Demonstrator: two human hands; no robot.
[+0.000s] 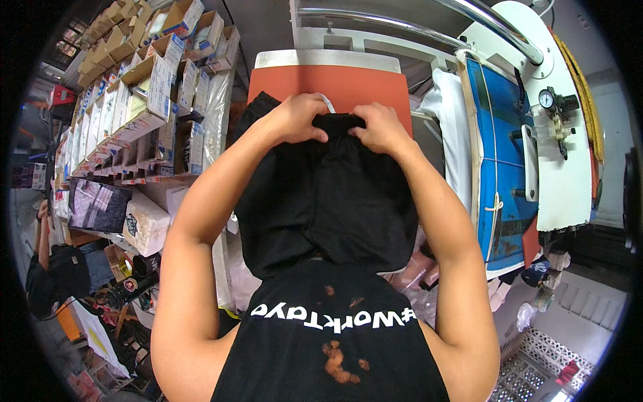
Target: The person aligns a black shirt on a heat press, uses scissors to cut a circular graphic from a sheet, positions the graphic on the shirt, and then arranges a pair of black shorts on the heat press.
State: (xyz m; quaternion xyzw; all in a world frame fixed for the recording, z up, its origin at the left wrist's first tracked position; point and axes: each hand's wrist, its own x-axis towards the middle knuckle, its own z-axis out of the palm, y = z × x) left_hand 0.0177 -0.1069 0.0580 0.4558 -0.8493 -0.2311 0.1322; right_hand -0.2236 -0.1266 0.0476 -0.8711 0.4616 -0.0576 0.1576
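Observation:
Black shorts [328,201] are draped over an orange-red padded board [321,82], hanging down toward my body. At their waistband, my left hand [298,120] is closed, thumb and fingers gripping the gathered edge. My right hand [380,127] pinches the same waistband a short way to the right, fingers bent over its top. Between the hands the dark edge is bunched, and a thin white strip [327,103] curves out beside the left fingers. Parts of both hands' fingertips are hidden in the cloth.
Cardboard boxes [147,90] crowd a shelf at the left. To the right are a blue framed panel [501,161] and a white machine plate with a pressure gauge [547,99]. A chrome bar [388,25] crosses the far side. Another person's arm [43,234] shows far left.

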